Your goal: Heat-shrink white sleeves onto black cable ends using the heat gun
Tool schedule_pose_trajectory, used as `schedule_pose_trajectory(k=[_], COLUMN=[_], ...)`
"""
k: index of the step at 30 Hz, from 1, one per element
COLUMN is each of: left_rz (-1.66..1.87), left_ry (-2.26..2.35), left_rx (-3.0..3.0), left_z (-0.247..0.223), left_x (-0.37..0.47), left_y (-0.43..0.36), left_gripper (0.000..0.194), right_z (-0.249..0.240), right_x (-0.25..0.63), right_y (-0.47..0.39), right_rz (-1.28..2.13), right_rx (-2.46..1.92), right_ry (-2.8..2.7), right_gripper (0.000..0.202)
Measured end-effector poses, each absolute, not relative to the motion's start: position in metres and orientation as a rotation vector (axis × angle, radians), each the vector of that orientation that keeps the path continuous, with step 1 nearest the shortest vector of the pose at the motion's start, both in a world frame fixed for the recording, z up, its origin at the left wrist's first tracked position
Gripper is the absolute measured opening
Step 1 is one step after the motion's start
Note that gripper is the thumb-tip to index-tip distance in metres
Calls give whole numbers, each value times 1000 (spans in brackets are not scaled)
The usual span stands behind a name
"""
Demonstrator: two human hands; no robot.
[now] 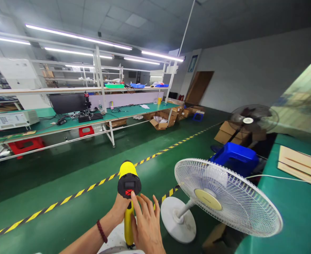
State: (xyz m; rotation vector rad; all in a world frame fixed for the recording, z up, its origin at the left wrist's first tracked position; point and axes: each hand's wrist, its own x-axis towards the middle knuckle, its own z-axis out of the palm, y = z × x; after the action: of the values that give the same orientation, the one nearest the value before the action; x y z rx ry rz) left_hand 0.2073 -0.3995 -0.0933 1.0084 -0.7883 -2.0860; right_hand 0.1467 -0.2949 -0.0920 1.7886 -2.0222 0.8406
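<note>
Yellow handheld tool: the tool (128, 225) is roughly upright in front of the person, at the lower middle of the view, with its barrel pointing away and its black rear cap (121, 188) facing the wearer.
Rear panel: a small dark display (129, 184) sits above red buttons (128, 192).
Left hand: the hand (120, 209) is closed on the upper handle, just under the cap; its fingers are hidden behind the tool, so their exact wrap cannot be told.
Right hand: the hand (148, 224) is loosely spread, its index fingertip at the red buttons, the other fingers raised and slightly bent; it is not closed around anything.
Left wrist: a dark red beaded bracelet (102, 231) is worn.
Standing fan: the white fan (235, 197) is to the right of the hands, its head tilted, its round base (178, 224) on the green floor (73, 225).
Blue stool: the stool (236, 157) is beyond the fan head, near an open cardboard box (225, 134).
Second fan: a darker fan (248, 120) is behind the stool.
Right-side bench: the green top (285, 215) bears pale flat boards (300, 164).
Far bench: the long green bench (129, 112) carries a monitor (67, 103) and a light-coloured instrument (11, 120).
Floor marking: yellow-and-black tape (78, 193) runs diagonally beyond the tool.
</note>
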Motion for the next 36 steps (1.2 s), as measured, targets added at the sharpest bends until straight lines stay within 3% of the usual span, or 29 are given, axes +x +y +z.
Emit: schedule_pose_trajectory(k=[36], left_rz=[-2130], left_ry=[-857], left_rx=[996], left_z=[-98], left_x=[193], left_y=[-403], left_gripper=[43], right_z=[-84], right_x=[139], right_y=[-294], right_rz=[832], right_rx=[1775], right_ry=[-2088], right_gripper=[63])
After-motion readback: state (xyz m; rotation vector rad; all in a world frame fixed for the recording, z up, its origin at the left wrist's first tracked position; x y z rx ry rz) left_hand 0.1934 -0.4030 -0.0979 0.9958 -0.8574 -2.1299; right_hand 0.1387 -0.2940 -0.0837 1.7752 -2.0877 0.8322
